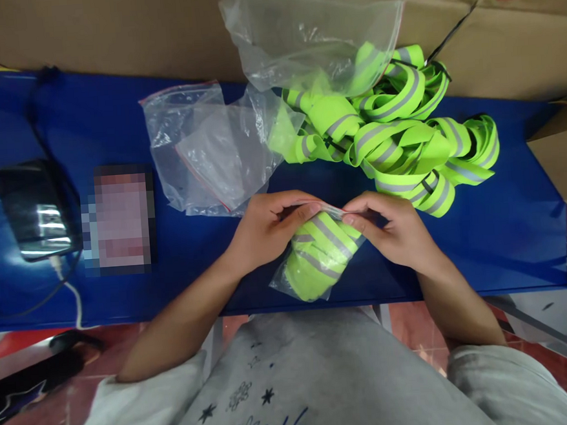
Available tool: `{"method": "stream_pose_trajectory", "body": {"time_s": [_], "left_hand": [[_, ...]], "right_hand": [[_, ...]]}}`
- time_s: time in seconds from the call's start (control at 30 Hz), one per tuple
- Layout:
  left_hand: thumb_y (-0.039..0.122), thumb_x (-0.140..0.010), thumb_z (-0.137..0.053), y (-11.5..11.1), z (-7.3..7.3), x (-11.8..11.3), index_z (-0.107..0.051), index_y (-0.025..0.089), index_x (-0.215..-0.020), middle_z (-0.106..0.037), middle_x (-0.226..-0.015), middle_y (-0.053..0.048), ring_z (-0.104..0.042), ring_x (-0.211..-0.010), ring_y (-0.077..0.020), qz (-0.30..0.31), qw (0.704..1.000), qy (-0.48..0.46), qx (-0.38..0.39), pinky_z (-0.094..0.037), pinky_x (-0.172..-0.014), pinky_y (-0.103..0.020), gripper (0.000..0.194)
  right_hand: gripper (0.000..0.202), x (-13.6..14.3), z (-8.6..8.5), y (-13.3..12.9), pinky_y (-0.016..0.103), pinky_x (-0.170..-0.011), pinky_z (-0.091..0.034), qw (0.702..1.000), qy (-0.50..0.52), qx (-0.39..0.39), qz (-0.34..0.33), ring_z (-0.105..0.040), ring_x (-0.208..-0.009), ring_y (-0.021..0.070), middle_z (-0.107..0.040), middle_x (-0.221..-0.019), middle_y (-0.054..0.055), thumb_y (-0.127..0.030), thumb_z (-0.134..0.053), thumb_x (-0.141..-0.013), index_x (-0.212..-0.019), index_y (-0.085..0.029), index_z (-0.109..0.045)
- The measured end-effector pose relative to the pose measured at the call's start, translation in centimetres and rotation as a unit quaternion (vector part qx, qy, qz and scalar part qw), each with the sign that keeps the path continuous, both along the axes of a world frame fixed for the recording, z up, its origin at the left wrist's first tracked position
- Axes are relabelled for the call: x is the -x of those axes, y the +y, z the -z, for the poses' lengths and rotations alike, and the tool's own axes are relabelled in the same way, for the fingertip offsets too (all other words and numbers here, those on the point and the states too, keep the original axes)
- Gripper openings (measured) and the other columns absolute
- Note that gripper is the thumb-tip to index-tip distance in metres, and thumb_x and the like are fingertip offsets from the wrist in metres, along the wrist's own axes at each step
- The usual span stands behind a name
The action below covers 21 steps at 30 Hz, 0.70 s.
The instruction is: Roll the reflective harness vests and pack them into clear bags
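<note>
Between my hands, near the table's front edge, is a clear zip bag (279,279) with a folded neon-yellow reflective strap (318,255) inside. My left hand (279,222) pinches the bag's red-lined top edge at its left end. The right end of that same edge is pinched between the thumb and fingers of my right hand (384,225). Just beyond my right hand lies a heap of loose reflective straps (404,139), yellow with grey stripes and black buckles. Clear zip bags (211,146) lie past my left hand, and another clear bag (310,36) partly covers the heap.
The blue table (522,234) runs across the view. On its left are a dark phone (35,210) with a white cable (76,298) and a blurred-out object (121,217). Brown cardboard (130,35) stands along the back, with a cardboard box (565,154) at the right.
</note>
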<state>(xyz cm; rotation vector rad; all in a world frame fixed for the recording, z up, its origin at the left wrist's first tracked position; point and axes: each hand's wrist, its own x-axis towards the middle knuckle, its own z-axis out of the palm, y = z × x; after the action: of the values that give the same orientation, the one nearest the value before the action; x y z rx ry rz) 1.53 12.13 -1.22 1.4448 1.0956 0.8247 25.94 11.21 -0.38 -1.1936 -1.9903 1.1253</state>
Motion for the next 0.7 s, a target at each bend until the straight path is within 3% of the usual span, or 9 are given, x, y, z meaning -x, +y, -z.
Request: {"method": "stream_pose_trajectory", "body": {"time_s": [0.23, 0.43, 0.7], "left_hand": [[0.039, -0.100, -0.068, 0.1, 0.7, -0.6, -0.082, 0.021, -0.102, -0.082, -0.099, -0.002, -0.074, -0.087, -0.0135, 0.001, 1.000, -0.019, 0.018, -0.053, -0.075, -0.022, 0.023], [0.044, -0.094, -0.074, 0.5, 1.5, -0.5, -0.072, 0.019, -0.121, -0.078, -0.107, -0.006, -0.073, -0.097, -0.0176, -0.015, 0.995, -0.084, 0.052, -0.056, -0.082, -0.027, 0.037], [0.047, -0.086, -0.081, 1.6, 2.8, 0.0, -0.075, 0.018, -0.108, -0.077, -0.097, -0.004, -0.071, -0.087, -0.0159, -0.033, 0.995, -0.075, 0.064, -0.056, -0.079, -0.027, 0.037]], "right_hand": [[0.005, 0.6, 0.3, -0.2, 0.024, -0.058, -0.044, 0.997, -0.021, -0.064, 0.022, -0.060, -0.069, 0.0103, -0.066, -0.083, 0.000, -0.021, -0.065, -0.101, -0.096, -0.022, -0.068], [0.006, 0.8, 1.3, 0.2, 0.025, -0.062, -0.045, 0.995, -0.031, -0.087, 0.044, -0.060, -0.069, 0.0110, -0.066, -0.083, 0.000, -0.025, -0.067, -0.101, -0.100, -0.020, -0.070], [0.018, 0.7, 2.2, 0.3, 0.025, -0.066, -0.046, 0.992, -0.049, -0.104, 0.059, -0.062, -0.072, 0.0121, -0.070, -0.088, 0.002, -0.032, -0.061, -0.104, -0.105, -0.018, -0.073]]}}
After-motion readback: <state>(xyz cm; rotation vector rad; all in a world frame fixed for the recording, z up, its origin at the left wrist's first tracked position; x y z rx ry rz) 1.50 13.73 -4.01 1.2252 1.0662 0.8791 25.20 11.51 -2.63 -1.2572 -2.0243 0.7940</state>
